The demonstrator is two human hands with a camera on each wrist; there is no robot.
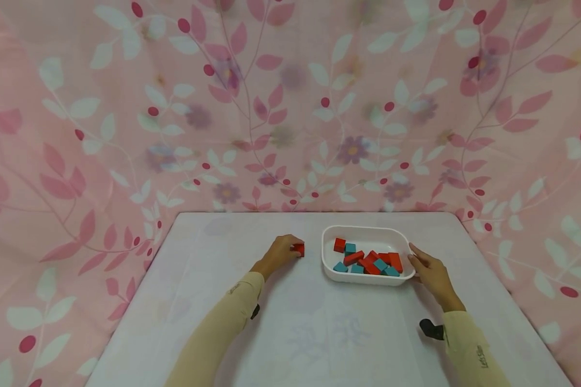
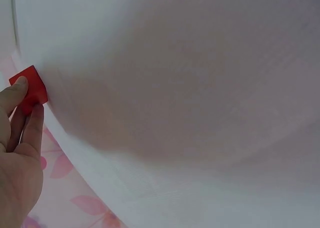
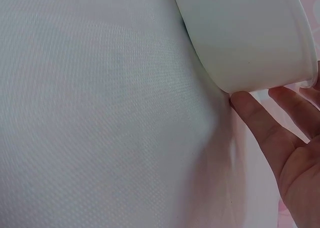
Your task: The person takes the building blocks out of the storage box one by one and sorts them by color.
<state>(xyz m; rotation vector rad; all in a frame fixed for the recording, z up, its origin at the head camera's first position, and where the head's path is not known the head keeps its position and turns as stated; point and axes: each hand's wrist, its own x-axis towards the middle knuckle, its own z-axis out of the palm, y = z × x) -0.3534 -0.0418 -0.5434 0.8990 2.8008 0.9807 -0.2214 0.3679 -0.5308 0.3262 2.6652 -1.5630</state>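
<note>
In the head view my left hand (image 1: 282,250) is left of the white tray, pinching a red block (image 1: 299,250) at the table surface. The left wrist view shows that block (image 2: 34,90) between the thumb and fingertips. The tray (image 1: 368,232) holds several red and teal blocks (image 1: 350,249), lying loosely, mostly toward its near and right side. My right hand (image 1: 433,274) touches the tray's right end. Seen from the right wrist, its fairly straight fingers (image 3: 262,125) meet the outside wall and lower edge of the tray (image 3: 250,42).
A white cloth covers the table (image 1: 300,333). Pink curtains (image 1: 290,118) with a leaf and flower print stand behind it and along both sides. Dark wrist-camera pieces (image 1: 432,329) stick out at the sleeves.
</note>
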